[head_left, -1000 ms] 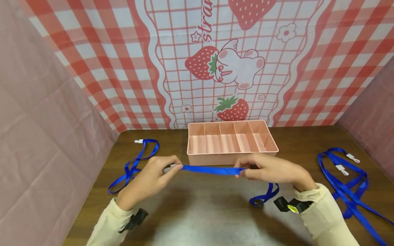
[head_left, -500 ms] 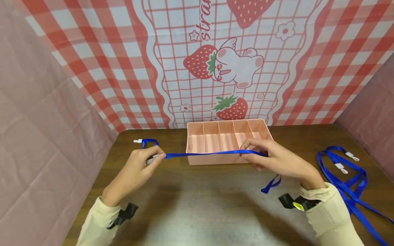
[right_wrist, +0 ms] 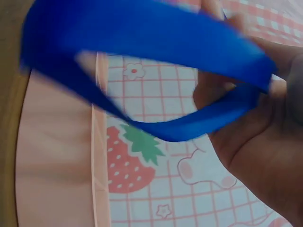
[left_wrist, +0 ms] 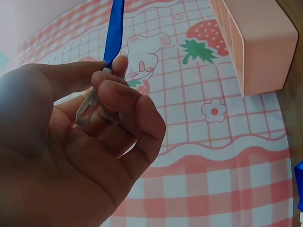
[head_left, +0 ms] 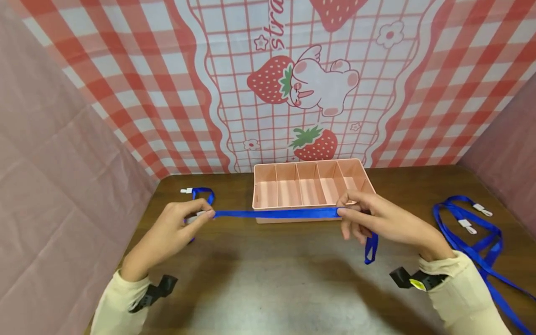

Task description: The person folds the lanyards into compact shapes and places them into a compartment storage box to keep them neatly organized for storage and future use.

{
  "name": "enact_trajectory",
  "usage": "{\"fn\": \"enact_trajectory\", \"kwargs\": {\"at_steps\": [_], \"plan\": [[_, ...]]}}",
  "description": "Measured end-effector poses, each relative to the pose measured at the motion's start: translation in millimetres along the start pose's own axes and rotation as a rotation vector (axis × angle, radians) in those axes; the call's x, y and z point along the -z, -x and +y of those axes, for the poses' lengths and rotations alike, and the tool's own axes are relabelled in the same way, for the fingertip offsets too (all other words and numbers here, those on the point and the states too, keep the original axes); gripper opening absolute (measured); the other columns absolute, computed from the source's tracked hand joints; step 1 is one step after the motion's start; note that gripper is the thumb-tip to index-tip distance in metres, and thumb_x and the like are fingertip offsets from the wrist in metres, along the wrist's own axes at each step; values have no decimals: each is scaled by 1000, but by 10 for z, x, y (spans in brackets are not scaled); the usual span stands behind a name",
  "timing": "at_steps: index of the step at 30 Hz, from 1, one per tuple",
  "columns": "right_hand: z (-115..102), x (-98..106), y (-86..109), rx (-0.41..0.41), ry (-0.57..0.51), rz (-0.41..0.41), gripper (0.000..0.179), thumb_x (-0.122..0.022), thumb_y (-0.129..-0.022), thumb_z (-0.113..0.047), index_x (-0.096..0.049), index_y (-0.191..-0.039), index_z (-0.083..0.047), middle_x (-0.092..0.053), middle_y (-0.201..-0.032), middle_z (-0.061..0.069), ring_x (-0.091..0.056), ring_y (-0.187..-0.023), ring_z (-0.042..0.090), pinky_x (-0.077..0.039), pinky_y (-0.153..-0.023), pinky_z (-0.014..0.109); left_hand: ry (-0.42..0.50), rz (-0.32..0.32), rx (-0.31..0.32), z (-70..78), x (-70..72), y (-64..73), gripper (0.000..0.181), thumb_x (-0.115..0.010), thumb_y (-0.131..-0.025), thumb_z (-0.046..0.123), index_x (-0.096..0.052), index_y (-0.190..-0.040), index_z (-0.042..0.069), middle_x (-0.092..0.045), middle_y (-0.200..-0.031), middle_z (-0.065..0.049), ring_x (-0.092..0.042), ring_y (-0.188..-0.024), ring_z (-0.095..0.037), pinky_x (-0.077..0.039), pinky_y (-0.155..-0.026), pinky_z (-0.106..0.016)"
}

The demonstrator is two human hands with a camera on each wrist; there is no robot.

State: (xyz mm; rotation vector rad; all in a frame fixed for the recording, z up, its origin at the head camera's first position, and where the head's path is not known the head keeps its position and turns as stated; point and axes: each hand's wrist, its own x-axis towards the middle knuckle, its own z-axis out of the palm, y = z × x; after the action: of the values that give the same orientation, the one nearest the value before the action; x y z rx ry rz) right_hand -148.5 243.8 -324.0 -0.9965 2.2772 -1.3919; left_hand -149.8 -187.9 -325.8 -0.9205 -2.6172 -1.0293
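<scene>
A blue lanyard [head_left: 276,213] is stretched level between the two hands, just in front of the pink box in the head view. My left hand [head_left: 177,223] pinches its end at the white plastic clip [left_wrist: 86,109], which shows between thumb and fingers in the left wrist view. My right hand [head_left: 372,216] pinches the strap between thumb and forefinger, other fingers loosely bent. From that hand a loop of the strap [head_left: 371,249] hangs down; the right wrist view shows this loop [right_wrist: 156,33] large and blurred near the palm.
A pink box [head_left: 268,207] with several compartments stands at the table's back. One more blue lanyard [head_left: 205,190] lies at the left, partly behind the left hand. Blue lanyards with white clips [head_left: 466,226] lie at the right. A checked strawberry cloth [head_left: 314,83] hangs behind.
The hands have moved apart, left hand leftward and right hand rightward, so the taut stretch of lanyard between them is longer. The loop below the right hand has become shorter.
</scene>
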Motion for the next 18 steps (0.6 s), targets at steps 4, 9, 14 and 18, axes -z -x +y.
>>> {"fn": "enact_trajectory", "kwargs": {"at_steps": [4,9,14,18], "plan": [[60,10,72,-9,46,24,20,-43,-107,-9,-56,-92,-8,-66,-74,2,-62,-63,17,-52,-55,32,19,-34,15,-11,-34,-22,16,-63,-99,15,-65,-84,22,-41,-62,14,-36,-48,-2,-36,-47,-23],[123,-36,143,-33,7,54,28,-42,-108,-13,-54,-82,-12,-42,-62,-6,-39,-51,4,-33,-42,29,29,-50,3,-19,-67,-42,17,-64,-98,15,-65,-84,22,-42,-63,14,-38,-51,-5,-37,-49,-23],[181,-82,256,-26,-9,38,11,-56,-101,-6,-59,-94,-13,-40,-68,-12,-34,-55,-2,-28,-41,30,45,-71,15,-21,-47,-35,16,-62,-100,18,-65,-85,23,-45,-63,13,-39,-48,-2,-38,-47,-24],[198,-92,353,-96,-65,38,5,-57,-101,-9,-54,-103,-11,-37,-62,-8,-33,-51,-1,-27,-39,29,55,-92,33,-33,-13,-13,15,-61,-100,20,-64,-86,23,-44,-61,13,-41,-45,-2,-40,-46,-24]]}}
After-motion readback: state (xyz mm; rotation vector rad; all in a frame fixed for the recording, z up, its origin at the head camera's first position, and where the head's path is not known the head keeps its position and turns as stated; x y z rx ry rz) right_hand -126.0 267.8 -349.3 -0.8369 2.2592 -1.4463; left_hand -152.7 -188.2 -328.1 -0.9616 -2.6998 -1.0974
